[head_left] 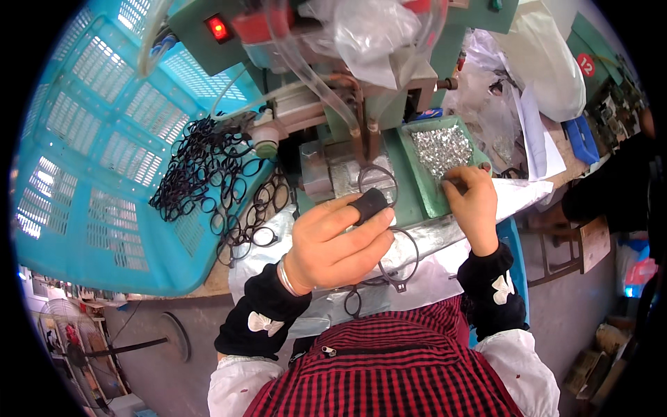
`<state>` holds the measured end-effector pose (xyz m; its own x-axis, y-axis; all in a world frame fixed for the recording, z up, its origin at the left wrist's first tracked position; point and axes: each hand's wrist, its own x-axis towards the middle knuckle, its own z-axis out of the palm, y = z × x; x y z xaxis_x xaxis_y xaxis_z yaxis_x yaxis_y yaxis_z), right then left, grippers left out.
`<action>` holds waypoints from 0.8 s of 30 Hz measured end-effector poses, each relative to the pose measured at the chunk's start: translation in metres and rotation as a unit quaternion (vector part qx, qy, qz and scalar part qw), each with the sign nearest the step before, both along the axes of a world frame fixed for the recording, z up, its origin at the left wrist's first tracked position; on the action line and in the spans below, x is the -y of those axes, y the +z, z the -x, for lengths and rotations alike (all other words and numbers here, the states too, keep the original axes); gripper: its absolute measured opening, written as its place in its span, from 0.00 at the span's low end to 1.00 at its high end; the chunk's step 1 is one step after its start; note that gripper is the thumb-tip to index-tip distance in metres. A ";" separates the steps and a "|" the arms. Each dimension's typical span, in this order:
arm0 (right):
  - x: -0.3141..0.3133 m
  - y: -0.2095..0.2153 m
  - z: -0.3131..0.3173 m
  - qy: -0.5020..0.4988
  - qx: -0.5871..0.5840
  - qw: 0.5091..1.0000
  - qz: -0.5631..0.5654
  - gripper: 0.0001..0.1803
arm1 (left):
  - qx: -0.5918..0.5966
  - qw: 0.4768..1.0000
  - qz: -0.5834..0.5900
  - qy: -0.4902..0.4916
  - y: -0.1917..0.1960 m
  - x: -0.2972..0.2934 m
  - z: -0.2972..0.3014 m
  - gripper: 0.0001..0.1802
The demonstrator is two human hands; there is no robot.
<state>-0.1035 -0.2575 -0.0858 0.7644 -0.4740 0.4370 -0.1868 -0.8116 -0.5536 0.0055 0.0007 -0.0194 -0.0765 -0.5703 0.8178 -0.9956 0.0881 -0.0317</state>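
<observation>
Left hand (333,240) pinches a black eyeglass frame (379,191) at the press (347,104). Right hand (472,201), fingers closed, picks small metal parts from the green tray (417,177); fitting one likely follows.

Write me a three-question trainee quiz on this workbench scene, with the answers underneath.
1. True or false: the left hand holds a black eyeglass frame in front of the green machine.
2. Where are the right hand's fingertips?
A. On the blue basket
B. At the edge of the green tray of small silver parts
C. On the red lamp
3. Fill in: the pile of loose black frames lies in the ____ plastic basket.

Key
1. True.
2. B: the fingers reach into the green tray, close to the silver parts.
3. Blue.
</observation>
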 end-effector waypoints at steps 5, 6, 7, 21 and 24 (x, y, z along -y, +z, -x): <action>-0.007 -0.004 -0.018 -0.055 -0.011 0.994 0.095 0.05 | -0.126 0.992 0.014 0.022 -0.010 -0.007 0.026 0.17; -0.009 -0.006 -0.019 -0.064 -0.016 0.994 0.088 0.05 | -0.143 0.989 0.021 0.038 -0.012 -0.014 0.036 0.18; -0.010 -0.006 -0.020 -0.075 -0.023 0.994 0.081 0.05 | -0.145 0.986 0.039 0.068 -0.012 -0.023 0.043 0.18; -0.002 0.000 -0.021 -0.043 0.049 0.994 -0.089 0.07 | -0.333 0.791 0.015 0.513 0.048 -0.161 0.024 0.09; 0.006 -0.002 -0.008 -0.045 0.037 0.989 -0.139 0.06 | -0.412 0.626 -0.247 0.615 -0.014 -0.156 -0.013 0.18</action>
<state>-0.0958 -0.2638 -0.0882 0.6846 -0.6482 0.3335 -0.2016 -0.6080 -0.7679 0.0183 0.1564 -0.0337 0.9998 0.0164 -0.0086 0.0181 -0.9640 0.2653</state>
